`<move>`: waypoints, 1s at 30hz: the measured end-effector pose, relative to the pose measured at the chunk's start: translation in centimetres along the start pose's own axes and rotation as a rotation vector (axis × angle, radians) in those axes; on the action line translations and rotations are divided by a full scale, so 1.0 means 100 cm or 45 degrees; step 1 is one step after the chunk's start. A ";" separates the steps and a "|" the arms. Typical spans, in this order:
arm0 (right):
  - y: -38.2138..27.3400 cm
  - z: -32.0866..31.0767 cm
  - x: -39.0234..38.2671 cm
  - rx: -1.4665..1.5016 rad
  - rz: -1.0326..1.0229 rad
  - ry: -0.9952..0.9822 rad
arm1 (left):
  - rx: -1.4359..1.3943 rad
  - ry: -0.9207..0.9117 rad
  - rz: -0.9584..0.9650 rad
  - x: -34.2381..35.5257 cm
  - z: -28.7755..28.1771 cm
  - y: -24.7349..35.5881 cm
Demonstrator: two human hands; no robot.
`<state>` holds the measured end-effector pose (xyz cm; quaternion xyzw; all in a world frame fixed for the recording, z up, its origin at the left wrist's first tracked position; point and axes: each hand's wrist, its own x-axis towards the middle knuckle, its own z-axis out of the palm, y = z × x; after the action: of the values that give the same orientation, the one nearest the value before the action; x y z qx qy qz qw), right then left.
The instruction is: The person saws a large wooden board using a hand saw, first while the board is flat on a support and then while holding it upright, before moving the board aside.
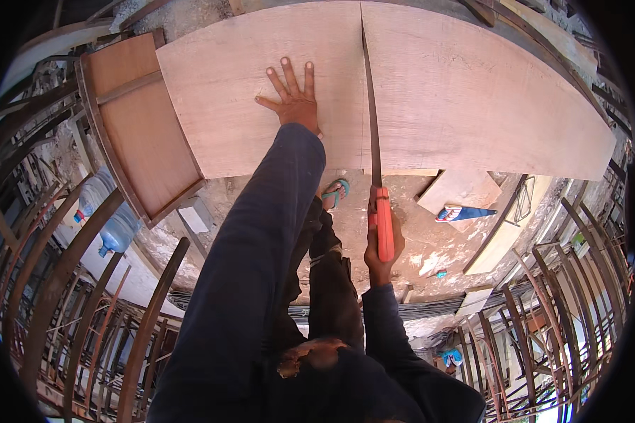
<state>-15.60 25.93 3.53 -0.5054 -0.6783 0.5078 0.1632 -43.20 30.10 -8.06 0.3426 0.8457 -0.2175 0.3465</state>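
The wide, flat, pale pinkish wooden sheet (458,99) spans the upper half of the frame. The left hand (298,106) rests palm down at upper centre, fingers spread, and grasps nothing; this placement probably steadies the sheet and spreads the load. The right hand (397,240), below centre, is wrapped around the red-orange handle of a handsaw with a long, narrow, dark blade (376,151). The blade points away from the person, toward the top edge of the frame, and overlaps the sheet. The handle stays clear of the near edge, presumably to leave the wrist room. Whether the blade sits inside a cut cannot be told from this view.

The sheet shows fine grain and a smooth face. At upper left, a brown wooden panel with a raised frame (145,134) adjoins its left end. Beneath, the brown, pale-blotched floor (430,264) carries a flat, tapered blue object with a red-and-white end (465,213) at right of centre. A translucent blue plastic bottle (113,229) lies at left. Dark, slender wooden strips (148,331) crowd the lower left and lower right.
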 end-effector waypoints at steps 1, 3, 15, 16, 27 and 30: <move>-0.014 -0.009 -0.009 -0.023 0.063 -0.012 | 0.009 -0.005 0.014 -0.001 0.000 0.004; 0.004 0.016 0.037 0.047 -0.063 0.047 | -0.001 -0.011 0.021 -0.005 -0.004 0.004; -0.004 -0.001 -0.024 0.052 0.170 0.079 | -0.010 -0.040 0.001 -0.001 -0.005 0.000; -0.009 -0.001 -0.013 -0.018 0.103 0.055 | -0.014 0.001 0.013 -0.001 -0.005 0.001; 0.025 0.042 0.062 0.064 -0.093 0.109 | -0.063 0.056 0.012 0.003 -0.009 0.000; -0.007 0.006 -0.013 0.005 0.097 0.045 | -0.017 0.008 0.001 -0.003 -0.004 -0.001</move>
<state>-15.83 24.49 4.21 -0.5395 -0.6546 0.5059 0.1567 -43.27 30.14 -7.59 0.3414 0.8480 -0.2108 0.3463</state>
